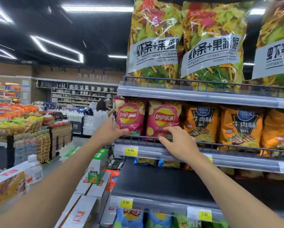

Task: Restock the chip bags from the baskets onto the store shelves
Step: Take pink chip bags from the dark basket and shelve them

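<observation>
Reaching up from below the wire rail (208, 144), both bare forearms pass over stacked cartons (88, 211) that sit low and left of that rail. A bag slipping off would likely drop onto box corners.

Just above the rail's left end, the left hand (109, 133) grips the lower left corner of the first red Lay's bag (129, 116), with the thumb across its front and the fingers hidden behind. Further right along the rail, the right hand (179, 145) is spread. Its fingertips press the bottom front of the second red Lay's bag (164, 117), and the thumb sits down at the rail.

Both bags stand upright behind the rail, side by side and touching. They are puffed and slick, and the rail is low, so a push at the bottom alone could tip a top forward over it. The first bag stands at the rail's open left end, so a sideways tug on its corner could drag it off. A firm squeeze would probably crush chips. A shove rightward along the rail would crowd the orange bags (202, 122).

Well beyond the rail's left end stands a person (100, 116), who seems clear of any of this.
</observation>
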### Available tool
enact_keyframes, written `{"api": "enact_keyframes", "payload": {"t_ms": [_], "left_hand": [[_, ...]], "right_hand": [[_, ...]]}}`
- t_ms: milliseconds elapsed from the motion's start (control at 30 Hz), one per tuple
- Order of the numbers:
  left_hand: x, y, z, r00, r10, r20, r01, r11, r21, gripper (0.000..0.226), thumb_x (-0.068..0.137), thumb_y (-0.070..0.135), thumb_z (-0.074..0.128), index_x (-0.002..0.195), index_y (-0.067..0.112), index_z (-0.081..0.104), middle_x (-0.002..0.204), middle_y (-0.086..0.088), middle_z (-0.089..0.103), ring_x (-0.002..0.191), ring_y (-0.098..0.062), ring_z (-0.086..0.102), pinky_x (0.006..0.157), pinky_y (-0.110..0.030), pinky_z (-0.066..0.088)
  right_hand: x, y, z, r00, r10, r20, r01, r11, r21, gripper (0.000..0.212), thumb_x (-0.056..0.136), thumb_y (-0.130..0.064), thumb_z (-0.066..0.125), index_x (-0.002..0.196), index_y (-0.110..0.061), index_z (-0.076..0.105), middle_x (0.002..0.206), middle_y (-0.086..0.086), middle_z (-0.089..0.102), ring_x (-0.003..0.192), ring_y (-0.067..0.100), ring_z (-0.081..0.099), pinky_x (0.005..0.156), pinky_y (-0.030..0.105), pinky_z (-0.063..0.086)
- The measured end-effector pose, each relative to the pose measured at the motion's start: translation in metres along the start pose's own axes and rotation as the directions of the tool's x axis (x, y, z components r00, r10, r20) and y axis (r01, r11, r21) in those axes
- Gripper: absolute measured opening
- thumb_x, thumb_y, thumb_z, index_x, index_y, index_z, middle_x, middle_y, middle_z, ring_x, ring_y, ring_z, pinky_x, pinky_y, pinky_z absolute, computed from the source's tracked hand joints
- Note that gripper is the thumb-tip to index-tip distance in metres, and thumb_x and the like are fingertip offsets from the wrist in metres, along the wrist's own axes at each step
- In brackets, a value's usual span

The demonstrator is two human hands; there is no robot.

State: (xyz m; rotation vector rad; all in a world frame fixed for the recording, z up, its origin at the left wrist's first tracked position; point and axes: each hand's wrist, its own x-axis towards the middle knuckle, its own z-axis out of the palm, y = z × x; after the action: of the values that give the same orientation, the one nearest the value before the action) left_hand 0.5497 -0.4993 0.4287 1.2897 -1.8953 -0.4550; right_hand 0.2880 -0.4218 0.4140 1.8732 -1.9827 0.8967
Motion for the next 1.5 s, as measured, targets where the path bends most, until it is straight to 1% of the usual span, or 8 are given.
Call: {"api": "enact_keyframes", "payload": {"t_ms": [100,233,433,667,900,1067,1200,1500], "left_hand": [[-0.021,0.006,0.012,0.988,0.123,-0.098,-0.099,0.97,0.222,0.084,0.087,0.071,0.064,0.15,0.022,0.041,0.147,-0.003,0.053,0.138,-0.028,0.05,0.101,-0.045,0.047],[-0.05,0.02,0.045,0.954,0.253,-0.16,-0.135,0.84,0.526,0.097,0.089,0.079,0.052,0.163,0.021,0.025,0.168,-0.006,0.031,0.156,-0.03,0.026,0.12,-0.053,0.036],[-0.131,0.076,0.137,0.891,0.455,0.006,-0.381,0.738,0.557,0.096,0.089,0.084,0.038,0.164,0.025,0.026,0.172,-0.006,0.024,0.16,-0.032,0.015,0.126,-0.055,0.024],[-0.231,0.164,0.284,0.789,0.573,0.224,-0.61,0.683,0.403,0.105,0.08,0.088,0.011,0.165,0.028,0.024,0.172,-0.003,0.024,0.161,-0.03,0.015,0.127,-0.055,0.02],[-0.329,0.269,0.427,0.593,0.721,0.36,-0.8,0.579,0.158,0.089,0.091,0.078,0.05,0.162,0.026,0.034,0.168,-0.005,0.034,0.159,-0.031,0.022,0.125,-0.057,0.027],[-0.393,0.348,0.516,0.437,0.784,0.441,-0.876,0.483,0.01,0.093,0.09,0.085,0.032,0.161,0.026,0.036,0.168,-0.006,0.033,0.158,-0.032,0.025,0.125,-0.058,0.027],[-0.441,0.4,0.586,0.3,0.814,0.496,-0.905,0.408,-0.121,0.091,0.09,0.079,0.049,0.162,0.026,0.035,0.169,-0.006,0.031,0.159,-0.031,0.022,0.125,-0.058,0.026],[-0.506,0.515,0.753,0.058,0.837,0.545,-0.92,0.256,-0.296,0.09,0.078,0.08,0.04,0.142,0.02,0.064,0.148,-0.01,0.06,0.139,-0.036,0.055,0.104,-0.062,0.051]], "right_hand": [[-0.025,0.02,-0.014,1.0,-0.007,-0.007,0.007,1.0,-0.005,0.058,0.095,-0.062,0.052,0.146,-0.035,0.048,0.151,-0.009,0.047,0.141,0.018,0.041,0.112,0.057,0.038],[-0.076,0.06,-0.04,1.0,0.022,-0.022,-0.023,0.998,-0.056,0.062,0.094,-0.061,0.055,0.15,-0.036,0.044,0.159,-0.008,0.037,0.149,0.018,0.028,0.121,0.057,0.023],[-0.182,0.14,-0.08,0.989,0.146,0.026,-0.14,0.976,-0.165,0.07,0.093,-0.065,0.055,0.155,-0.041,0.032,0.167,-0.007,0.021,0.155,0.02,0.015,0.123,0.057,0.015],[-0.338,0.252,-0.138,0.928,0.372,0.028,-0.345,0.884,-0.314,0.076,0.092,-0.068,0.055,0.158,-0.04,0.028,0.169,-0.006,0.018,0.156,0.022,0.015,0.125,0.059,0.016],[-0.494,0.349,-0.22,0.771,0.634,-0.057,-0.602,0.698,-0.388,0.078,0.091,-0.071,0.052,0.158,-0.04,0.025,0.169,-0.006,0.015,0.156,0.022,0.014,0.123,0.06,0.014],[-0.587,0.403,-0.277,0.638,0.752,-0.166,-0.733,0.526,-0.431,0.078,0.091,-0.07,0.053,0.158,-0.039,0.027,0.168,-0.005,0.02,0.155,0.021,0.017,0.123,0.06,0.016],[-0.648,0.444,-0.311,0.521,0.821,-0.232,-0.808,0.387,-0.444,0.08,0.084,-0.07,0.053,0.155,-0.04,0.031,0.166,-0.004,0.024,0.153,0.022,0.023,0.122,0.056,0.021],[-0.733,0.561,-0.352,0.319,0.872,-0.371,-0.903,0.159,-0.4,0.092,0.069,-0.077,0.036,0.151,-0.038,0.042,0.161,-0.003,0.035,0.149,0.024,0.032,0.119,0.055,0.027]]}}
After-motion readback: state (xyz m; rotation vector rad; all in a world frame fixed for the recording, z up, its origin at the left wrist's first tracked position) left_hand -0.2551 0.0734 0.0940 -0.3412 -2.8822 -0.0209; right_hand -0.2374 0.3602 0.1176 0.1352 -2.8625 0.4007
